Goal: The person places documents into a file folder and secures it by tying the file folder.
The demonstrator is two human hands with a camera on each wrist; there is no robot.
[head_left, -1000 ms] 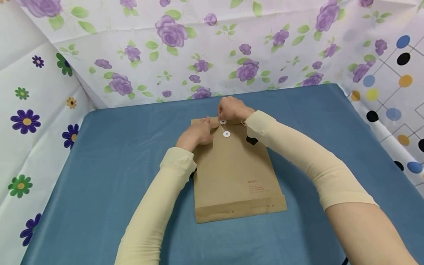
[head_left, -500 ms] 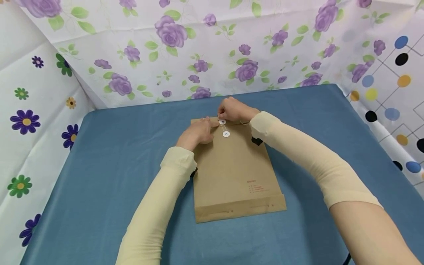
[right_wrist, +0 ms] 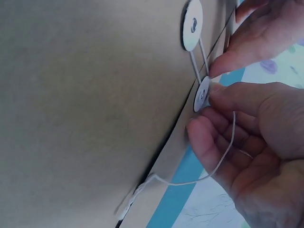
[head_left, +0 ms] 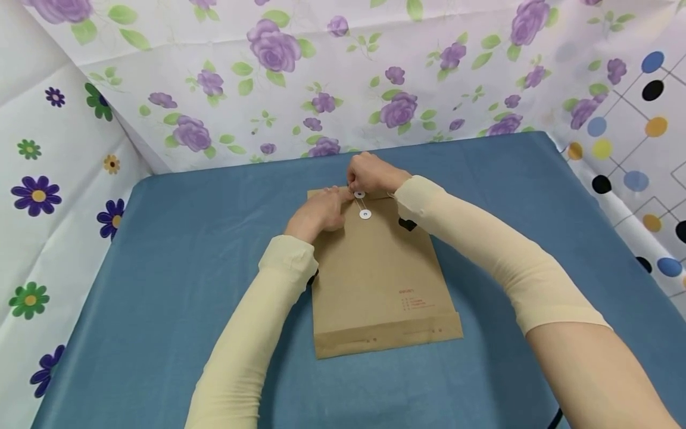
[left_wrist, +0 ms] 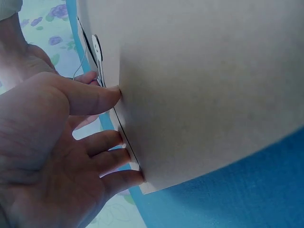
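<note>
String point(right_wrist: 223, 156) work at the envelope's point(head_left: 375, 280) flap end, centre frame on the blue tabletop point(head_left: 171, 250): right hand point(head_left: 372, 173) fingers pinch the string by the upper washer point(head_left: 359, 195), left hand point(head_left: 316, 215) presses w/ straight fingers beside it. Winding or unwinding — can't tell; next move prob. needs taut loops round the lower washer point(head_left: 365, 214) w/ the flap kept pinned.

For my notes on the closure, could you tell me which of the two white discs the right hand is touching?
The disc on the flap, nearer the envelope's top edge; the right hand touches it, while the other disc lies untouched.
</note>
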